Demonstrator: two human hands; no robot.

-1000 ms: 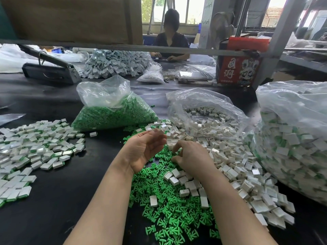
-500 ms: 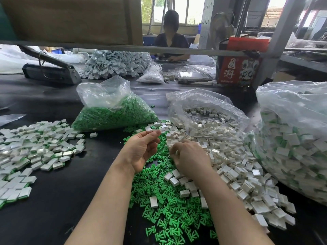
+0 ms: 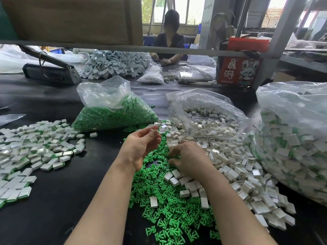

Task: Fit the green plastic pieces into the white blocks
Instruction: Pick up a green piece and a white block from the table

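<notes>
Many green pieces (image 3: 169,216) lie directly under my right hand (image 3: 190,159), whose curled fingers dig among them, while my left hand (image 3: 141,147) waits higher, fingers loosely apart, white blocks (image 3: 230,156) to the right.

Daylight came from the windows (image 3: 187,11) far beyond the hands, blown out to white. The desk (image 3: 53,200) showed dull sheen, and wide-angle distortion bent the edges.

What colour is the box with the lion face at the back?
Red, with white characters, the box shows in the head view, the only one.
</notes>
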